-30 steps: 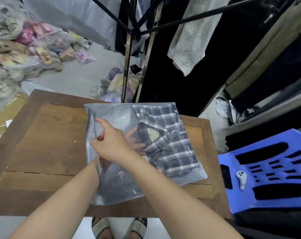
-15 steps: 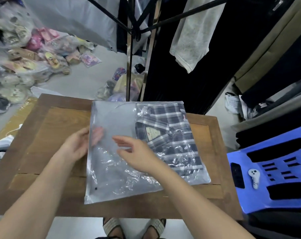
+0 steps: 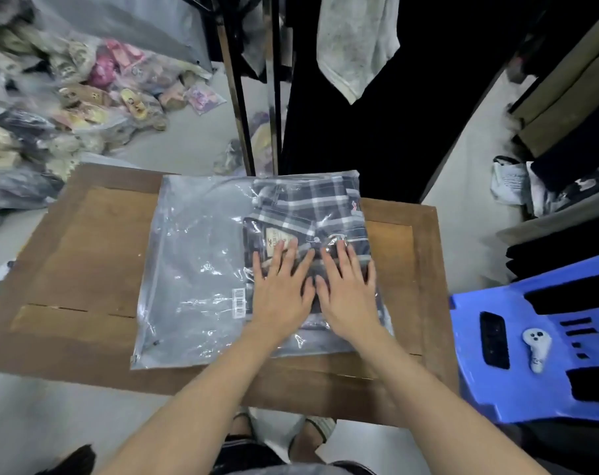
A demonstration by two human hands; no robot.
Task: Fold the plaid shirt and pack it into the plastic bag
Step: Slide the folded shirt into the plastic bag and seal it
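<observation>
Navy-and-white plaid, folded, collar label up: shirt (image 3: 308,207) inside the clear bag (image 3: 195,241), filling its right half. Left half of the bag flat and grey.

Pressing down on the near part of the shirt through the plastic: left hand (image 3: 281,289) and right hand (image 3: 347,296), side by side, thumbs almost touching. Both flat, fingers straight and spread, gripping nothing. Left fingertips on the label, right fingertips by a shiny crinkle in the plastic.

Just left of the left hand, a white barcode sticker (image 3: 239,303) on the bag.

Under it all, the wooden table (image 3: 96,241), bag lying across its middle, far edge poking slightly past the back rim.

To the right, close beside the table, a blue plastic stool (image 3: 497,389) with a white controller (image 3: 535,347) and a black slab (image 3: 494,339) on it.

Beyond the table, rack poles (image 3: 238,97), dark clothes and a pale garment (image 3: 354,46) hanging.

Far left on the floor, a blurred heap (image 3: 68,97) of bagged goods. Below the near edge, sandalled feet (image 3: 312,430).
</observation>
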